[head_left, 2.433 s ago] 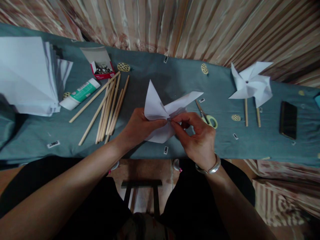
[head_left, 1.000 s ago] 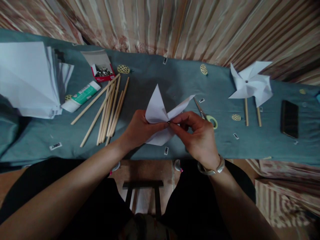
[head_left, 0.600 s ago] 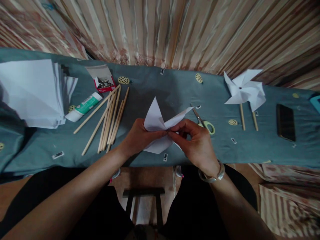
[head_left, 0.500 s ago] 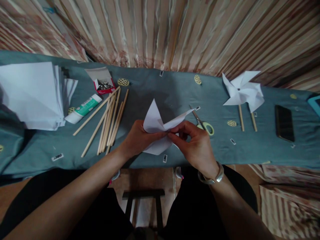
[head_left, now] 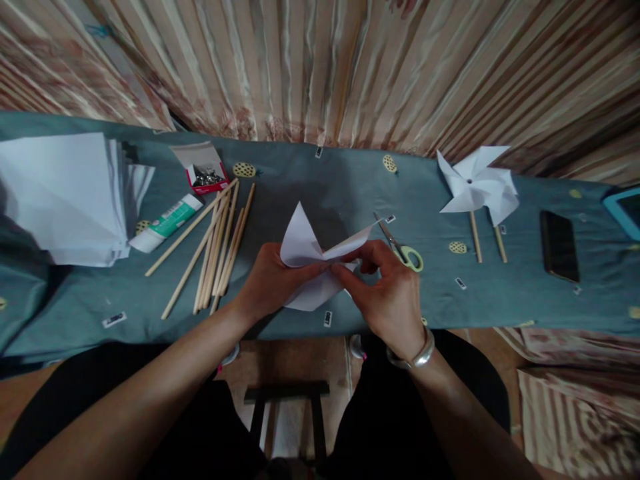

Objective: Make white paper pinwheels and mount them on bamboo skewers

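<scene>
A folded white paper pinwheel point(head_left: 303, 235) with its blades standing up is held above the cloth between both hands. My left hand point(head_left: 273, 280) is closed on its left side, thumb pressed near the centre. My right hand point(head_left: 383, 287), with a silver bracelet at the wrist, pinches the paper at the middle, its thumb meeting the left thumb. Whatever lies under the fingertips is hidden. Just beyond the right hand lie scissors point(head_left: 411, 259) with light green handles, the blades slightly apart.
Wooden sticks point(head_left: 203, 263), a glue tube point(head_left: 167, 223), a red box of metal pins point(head_left: 207, 179) and a paper stack point(head_left: 65, 200) occupy the left. Rightward lie finished pinwheels point(head_left: 480, 183) on sticks, a phone point(head_left: 560, 245) and a blue-edged device point(head_left: 625, 210). A striped curtain point(head_left: 300, 67) hangs behind.
Both hands keep their hold on the paper, with only slight shifts of the fingers. The whole view has moved a little, so the objects at right appear further left.
</scene>
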Tool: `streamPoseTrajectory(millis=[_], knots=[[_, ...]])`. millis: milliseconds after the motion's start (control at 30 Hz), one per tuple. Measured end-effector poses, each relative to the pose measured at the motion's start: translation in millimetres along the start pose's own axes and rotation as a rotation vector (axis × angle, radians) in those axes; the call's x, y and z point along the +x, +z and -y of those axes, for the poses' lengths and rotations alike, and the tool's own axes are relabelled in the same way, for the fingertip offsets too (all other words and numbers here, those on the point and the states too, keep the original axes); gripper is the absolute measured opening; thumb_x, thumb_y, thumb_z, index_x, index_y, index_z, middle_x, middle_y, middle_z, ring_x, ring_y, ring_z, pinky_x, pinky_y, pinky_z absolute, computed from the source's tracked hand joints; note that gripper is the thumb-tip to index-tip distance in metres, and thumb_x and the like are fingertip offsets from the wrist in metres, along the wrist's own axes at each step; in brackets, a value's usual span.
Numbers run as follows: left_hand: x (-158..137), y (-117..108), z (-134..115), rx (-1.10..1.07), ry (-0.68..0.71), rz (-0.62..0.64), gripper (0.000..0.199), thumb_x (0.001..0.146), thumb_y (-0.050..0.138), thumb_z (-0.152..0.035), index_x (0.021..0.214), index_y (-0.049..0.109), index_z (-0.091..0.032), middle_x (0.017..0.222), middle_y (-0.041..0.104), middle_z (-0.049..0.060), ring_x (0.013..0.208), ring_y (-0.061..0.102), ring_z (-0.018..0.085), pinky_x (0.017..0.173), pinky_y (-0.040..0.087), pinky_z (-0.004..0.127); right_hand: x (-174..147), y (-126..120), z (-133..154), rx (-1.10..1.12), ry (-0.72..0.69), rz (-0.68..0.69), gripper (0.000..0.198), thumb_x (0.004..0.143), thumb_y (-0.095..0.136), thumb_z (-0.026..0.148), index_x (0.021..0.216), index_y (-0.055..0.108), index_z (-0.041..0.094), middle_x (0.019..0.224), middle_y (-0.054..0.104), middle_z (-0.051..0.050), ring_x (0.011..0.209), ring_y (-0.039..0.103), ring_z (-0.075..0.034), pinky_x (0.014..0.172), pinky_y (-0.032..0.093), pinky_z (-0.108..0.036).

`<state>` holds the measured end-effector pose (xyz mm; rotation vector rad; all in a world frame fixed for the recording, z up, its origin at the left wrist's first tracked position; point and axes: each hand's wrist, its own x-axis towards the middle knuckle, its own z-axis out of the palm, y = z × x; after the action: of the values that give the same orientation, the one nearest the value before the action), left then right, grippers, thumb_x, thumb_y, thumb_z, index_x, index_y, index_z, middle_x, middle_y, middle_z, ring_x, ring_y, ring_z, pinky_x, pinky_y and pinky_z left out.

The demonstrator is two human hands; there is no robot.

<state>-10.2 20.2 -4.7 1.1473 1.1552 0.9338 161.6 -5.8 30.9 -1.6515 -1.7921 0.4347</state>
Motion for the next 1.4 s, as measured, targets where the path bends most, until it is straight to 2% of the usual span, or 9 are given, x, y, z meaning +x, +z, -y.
streamPoseTrajectory(millis=[333,533,633,733,800,900,1000,1200,1400], knots=[[0,0,-2,-0.059,-0.032,-0.049,0.017,0.062,0.082,-0.029,0.065,0.072,-0.016,0.062,0.069,-0.001,0.056,0.059,0.013,0.052,0.045,0.022,0,3,-2,-0.007,-0.065,-0.001,0.010,0.081,0.074,0.022,0.085,0.065,0.019,0.073,0.062,0.004,0.066,0.055,-0.012,0.065,0.046,-0.026],[0,2,-1,-0.186,-0.106,-0.073,0.023,0.062,0.083,-0.029,0.078,0.076,-0.014,0.074,0.075,0.003,0.065,0.066,0.015,0.063,0.052,0.025,-3,2,2,0.014,-0.075,-0.015,0.012,0.081,0.075,0.025,0.087,0.066,0.020,0.075,0.063,0.003,0.068,0.056,-0.013,0.066,0.048,-0.028],[1,4,-3,-0.277,-0.151,-0.109,0.027,0.058,0.086,-0.027,0.080,0.077,-0.015,0.080,0.077,0.003,0.068,0.067,0.015,0.066,0.053,0.025,-2,-2,-2,0.072,-0.037,-0.077,0.014,0.081,0.074,0.031,0.090,0.067,0.022,0.079,0.064,0.001,0.071,0.058,-0.015,0.070,0.050,-0.031],[1,4,-7,-0.325,-0.225,-0.121,0.030,0.054,0.087,-0.026,0.080,0.077,-0.015,0.081,0.077,0.004,0.069,0.066,0.015,0.065,0.052,0.025,5,-5,-13,0.237,0.081,-0.139,0.031,0.078,0.076,0.035,0.105,0.066,0.024,0.099,0.068,-0.003,0.087,0.062,-0.019,0.083,0.051,-0.038],[1,5,-9,-0.332,-0.257,-0.112,0.030,0.053,0.087,-0.027,0.077,0.077,-0.014,0.079,0.077,0.005,0.066,0.065,0.015,0.063,0.051,0.025,11,-4,-20,0.487,0.218,-0.062,0.041,0.074,0.077,0.038,0.112,0.064,0.026,0.109,0.069,-0.004,0.097,0.064,-0.021,0.090,0.051,-0.041],[0,5,-9,-0.327,-0.255,-0.088,0.029,0.053,0.086,-0.029,0.077,0.077,-0.015,0.078,0.076,0.004,0.065,0.065,0.015,0.063,0.051,0.026,17,2,-24,0.880,0.420,0.213,0.040,0.073,0.077,0.040,0.108,0.066,0.025,0.104,0.074,-0.004,0.097,0.068,-0.022,0.091,0.052,-0.042],[-1,6,-7,-0.302,-0.239,-0.062,0.028,0.054,0.085,-0.028,0.077,0.077,-0.015,0.078,0.077,0.004,0.067,0.066,0.016,0.067,0.053,0.028,16,8,-22,1.041,0.463,0.369,0.037,0.068,0.081,0.032,0.102,0.069,0.024,0.098,0.075,0.000,0.088,0.069,-0.019,0.085,0.054,-0.036],[-2,5,-7,-0.193,-0.186,-0.069,0.021,0.055,0.082,-0.027,0.070,0.075,-0.014,0.070,0.074,0.003,0.062,0.064,0.015,0.062,0.052,0.026,11,13,-19,0.970,0.433,0.357,0.033,0.068,0.082,0.030,0.098,0.068,0.023,0.088,0.073,0.003,0.070,0.064,-0.015,0.068,0.051,-0.030],[-2,1,-8,-0.013,-0.139,-0.048,0.019,0.060,0.077,-0.029,0.069,0.075,-0.012,0.064,0.071,0.004,0.056,0.061,0.014,0.052,0.048,0.023,9,15,-18,0.885,0.444,0.278,0.047,0.064,0.084,0.032,0.106,0.065,0.022,0.090,0.072,0.001,0.076,0.063,-0.016,0.072,0.052,-0.031]])
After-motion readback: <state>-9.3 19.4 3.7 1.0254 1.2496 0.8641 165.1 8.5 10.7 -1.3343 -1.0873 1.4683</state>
